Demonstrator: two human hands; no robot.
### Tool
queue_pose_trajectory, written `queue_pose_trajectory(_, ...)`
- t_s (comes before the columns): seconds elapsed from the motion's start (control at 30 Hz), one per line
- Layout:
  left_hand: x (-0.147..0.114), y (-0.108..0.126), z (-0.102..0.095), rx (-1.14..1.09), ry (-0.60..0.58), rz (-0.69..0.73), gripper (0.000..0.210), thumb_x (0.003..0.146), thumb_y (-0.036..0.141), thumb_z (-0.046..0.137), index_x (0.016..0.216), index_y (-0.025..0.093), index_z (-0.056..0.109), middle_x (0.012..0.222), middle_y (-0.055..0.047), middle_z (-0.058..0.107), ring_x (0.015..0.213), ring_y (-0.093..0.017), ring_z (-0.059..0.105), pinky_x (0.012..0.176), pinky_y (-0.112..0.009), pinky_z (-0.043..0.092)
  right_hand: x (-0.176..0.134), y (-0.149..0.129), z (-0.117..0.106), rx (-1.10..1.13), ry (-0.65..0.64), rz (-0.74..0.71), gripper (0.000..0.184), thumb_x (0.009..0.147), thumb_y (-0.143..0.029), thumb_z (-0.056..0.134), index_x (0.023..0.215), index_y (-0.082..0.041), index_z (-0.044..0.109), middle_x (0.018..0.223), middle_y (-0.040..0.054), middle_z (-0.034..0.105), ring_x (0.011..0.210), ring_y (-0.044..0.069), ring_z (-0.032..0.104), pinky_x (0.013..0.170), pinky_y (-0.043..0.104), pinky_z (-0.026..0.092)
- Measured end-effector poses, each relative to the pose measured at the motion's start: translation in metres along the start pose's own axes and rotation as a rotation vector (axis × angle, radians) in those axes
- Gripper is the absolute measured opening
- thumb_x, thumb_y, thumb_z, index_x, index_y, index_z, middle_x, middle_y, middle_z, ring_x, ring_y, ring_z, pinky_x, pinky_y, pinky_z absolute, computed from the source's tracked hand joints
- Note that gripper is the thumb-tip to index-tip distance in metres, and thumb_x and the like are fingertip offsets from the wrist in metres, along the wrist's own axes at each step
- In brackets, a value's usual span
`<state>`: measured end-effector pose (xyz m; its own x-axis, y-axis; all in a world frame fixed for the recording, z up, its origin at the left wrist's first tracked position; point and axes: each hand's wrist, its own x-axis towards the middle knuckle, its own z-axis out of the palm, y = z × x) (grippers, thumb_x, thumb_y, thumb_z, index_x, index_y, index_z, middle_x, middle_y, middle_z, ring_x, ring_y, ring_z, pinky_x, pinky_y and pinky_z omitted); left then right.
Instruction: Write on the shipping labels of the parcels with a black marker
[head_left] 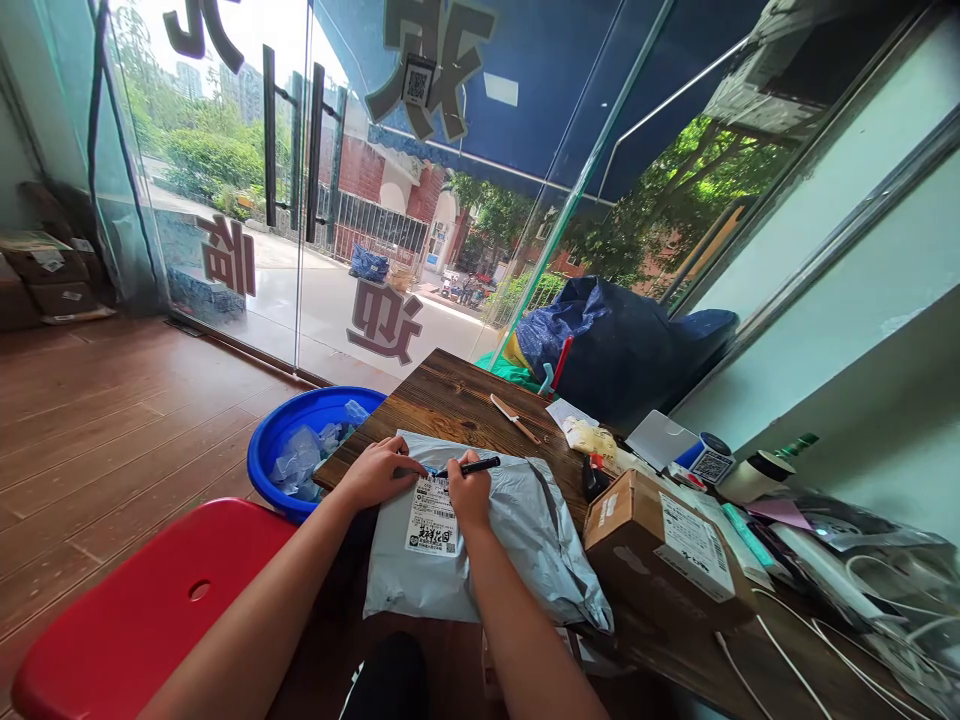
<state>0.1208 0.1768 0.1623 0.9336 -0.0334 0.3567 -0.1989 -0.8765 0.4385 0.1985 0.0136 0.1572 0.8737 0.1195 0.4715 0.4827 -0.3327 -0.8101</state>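
Note:
A grey plastic mailing bag (525, 520) lies on the dark wooden table (442, 390), its near edge reaching past the tabletop. On it is a white shipping label (433, 515) with print and bold black handwriting near its lower end. My right hand (470, 490) grips a black marker pen (480, 465), the tip at the label's upper edge. My left hand (384, 468) rests on the bag's upper left part, thumb stretched toward the label and fingers apart. Whether the pen tip touches the surface is hard to see.
A brown cardboard box (652, 540) stands right of the bag. A knife (515, 418) lies on the table behind it. To the left are a blue tub (262, 440) with plastic scraps and a red stool (157, 590). White cables (787, 650) run at right. Glass doors (300, 300) stand ahead.

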Motion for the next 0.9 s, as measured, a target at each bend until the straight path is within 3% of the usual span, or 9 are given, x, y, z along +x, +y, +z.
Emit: queue_pose_trajectory(0.9, -0.0003, 0.0008, -0.0008, 0.003, -0.001, 0.001, 0.027, 0.084, 0.032, 0.055, 0.105, 0.039, 0.071, 0.093, -0.003, 0.052, 0.094, -0.02, 0.055, 0.087, -0.037, 0.04, 0.0022, 0.0042, 0.0013, -0.037, 0.074, 0.015, 0.021, 0.065, -0.041, 0.041, 0.053, -0.026, 0.031, 0.044, -0.0061, 0.033, 0.046, 0.015, 0.034, 0.052, 0.03, 0.028)
